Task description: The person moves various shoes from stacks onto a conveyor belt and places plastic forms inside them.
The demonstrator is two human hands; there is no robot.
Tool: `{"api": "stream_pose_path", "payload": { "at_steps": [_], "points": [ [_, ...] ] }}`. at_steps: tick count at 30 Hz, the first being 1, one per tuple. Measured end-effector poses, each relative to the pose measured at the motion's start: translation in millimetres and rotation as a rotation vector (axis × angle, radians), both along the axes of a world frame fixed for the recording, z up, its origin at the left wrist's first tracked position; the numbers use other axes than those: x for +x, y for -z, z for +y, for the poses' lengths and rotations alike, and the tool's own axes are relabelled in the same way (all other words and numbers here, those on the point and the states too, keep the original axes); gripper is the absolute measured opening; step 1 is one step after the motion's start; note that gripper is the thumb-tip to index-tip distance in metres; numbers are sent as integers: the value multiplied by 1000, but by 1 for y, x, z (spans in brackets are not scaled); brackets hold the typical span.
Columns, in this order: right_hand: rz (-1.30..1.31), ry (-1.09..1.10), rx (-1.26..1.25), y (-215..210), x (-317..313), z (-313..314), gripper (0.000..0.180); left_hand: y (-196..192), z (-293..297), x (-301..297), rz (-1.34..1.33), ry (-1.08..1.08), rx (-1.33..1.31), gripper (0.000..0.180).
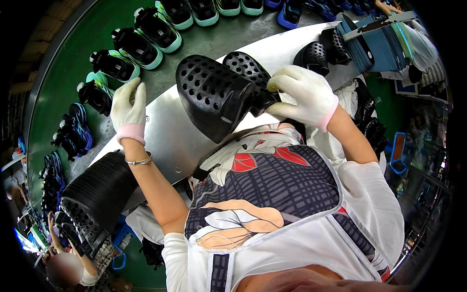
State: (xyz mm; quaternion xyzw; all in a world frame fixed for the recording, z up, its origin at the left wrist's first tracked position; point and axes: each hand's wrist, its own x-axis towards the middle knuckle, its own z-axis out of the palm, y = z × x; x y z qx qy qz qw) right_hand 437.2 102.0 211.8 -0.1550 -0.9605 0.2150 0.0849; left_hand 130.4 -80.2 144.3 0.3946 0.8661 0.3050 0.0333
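My right hand (304,95), in a white glove with a pink cuff, pinches the narrow end of a black plastic shoe insert (214,95) with round holes. A second insert (245,65) of the same kind lies close behind it, partly covered. My left hand (129,107), gloved alike, is raised at the table's left with its fingers apart and nothing in them. Its fingertips come near a black shoe with a mint sole (114,65) on the green conveyor. Under my hands is a shiny metal tabletop (168,131).
More shoes (155,29) line the green belt, some with blue soles (289,17). A long stack of black inserts (99,187) lies by my left forearm. Two inserts (314,56) and blue-grey sheets (372,46) are at the far right. Another person (90,272) is at the lower left.
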Motion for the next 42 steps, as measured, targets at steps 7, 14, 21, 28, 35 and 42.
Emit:
{"api": "stream_pose_path", "payload": {
  "at_steps": [7, 14, 21, 28, 35, 42],
  "points": [
    [28, 119, -226, -32, 16, 6, 25, 3, -8, 3, -145, -1, 62, 26],
    [201, 173, -254, -84, -14, 18, 30, -39, 20, 22, -787, 161, 479, 42],
    [213, -337, -43, -92, -134, -11, 34, -52, 20, 38, -1523, 616, 1041, 78],
    [-247, -323, -86, -72, -192, -24, 36, -13, 1, 28, -1238, 78, 1158, 40],
    [-225, -337, 133, -43, -221, -42, 41, -10, 16, 16, -1250, -265, 1185, 40],
    [-520, -229, -66, -49, -276, -22, 43, 26, 11, -15, -887, -346, 777, 52]
  ]
}}
